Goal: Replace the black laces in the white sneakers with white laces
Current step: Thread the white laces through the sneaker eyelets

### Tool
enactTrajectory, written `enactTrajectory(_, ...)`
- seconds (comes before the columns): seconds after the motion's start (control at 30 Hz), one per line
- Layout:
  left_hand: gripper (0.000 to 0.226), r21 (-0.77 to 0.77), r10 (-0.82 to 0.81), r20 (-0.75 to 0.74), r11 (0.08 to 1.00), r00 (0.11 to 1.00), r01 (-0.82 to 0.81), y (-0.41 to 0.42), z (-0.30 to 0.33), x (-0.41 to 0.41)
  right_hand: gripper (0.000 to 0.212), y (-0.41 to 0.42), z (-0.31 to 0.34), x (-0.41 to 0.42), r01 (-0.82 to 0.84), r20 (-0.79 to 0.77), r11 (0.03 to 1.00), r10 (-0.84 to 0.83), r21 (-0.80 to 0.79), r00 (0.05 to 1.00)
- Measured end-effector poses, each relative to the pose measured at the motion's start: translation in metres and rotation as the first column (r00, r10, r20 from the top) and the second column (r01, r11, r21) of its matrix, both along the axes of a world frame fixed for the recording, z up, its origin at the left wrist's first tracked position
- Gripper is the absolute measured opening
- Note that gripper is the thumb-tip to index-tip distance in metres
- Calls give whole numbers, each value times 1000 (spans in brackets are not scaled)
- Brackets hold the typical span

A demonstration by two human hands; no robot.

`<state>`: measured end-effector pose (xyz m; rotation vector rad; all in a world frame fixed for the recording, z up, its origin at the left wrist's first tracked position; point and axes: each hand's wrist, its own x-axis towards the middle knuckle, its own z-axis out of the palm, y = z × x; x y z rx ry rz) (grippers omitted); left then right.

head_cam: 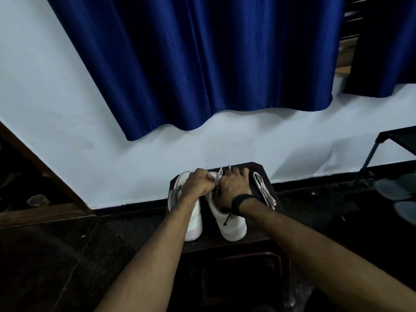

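Head view, looking down my two bare forearms toward a dark table (258, 242) pushed against the white wall (112, 154). Nearest me on it stand two white sneakers, side by side, heels toward me and toes toward the wall. The left sneaker (193, 224) sits under my left wrist; the right sneaker (231, 226) is just beside it, and a short bit of black lace (227, 219) hangs at its side near the heel. I can read no brand or writing on either shoe.

Above the right sneaker's tongue my left hand (199, 183) is clenched, pinching a white lace (217, 176) between thumb and fingers. My right hand (234, 183), with a black band (240, 202) on the wrist, rests on the same sneaker with fingers curled round the lace area; I take it to be gripping the white lace too, though the fingertips are hidden. Two lace ends stick up between my hands.

Just right of my right hand lies one folded bundle of white lace (264, 190) on the table, apart from the shoes.

Farther off, one blue curtain (191, 64) hangs over the wall, and a second dark panel (382, 41) hangs at the far right. A black metal-framed stand (396, 140) is at the right edge.
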<state>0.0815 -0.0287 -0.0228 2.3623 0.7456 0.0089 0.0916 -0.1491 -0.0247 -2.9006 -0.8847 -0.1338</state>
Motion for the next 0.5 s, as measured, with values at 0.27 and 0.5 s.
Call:
enactTrajectory(0.27,22,167,35,35,985,999,-41,-10,2,-4,48,-6,4,-1,-72,38,982,79,-173,996)
enactTrajectory(0.5,23,123,50,68,991,996,-58,-6,-1,-13,42,3,2,-2,-85,46,985,93,-147,995)
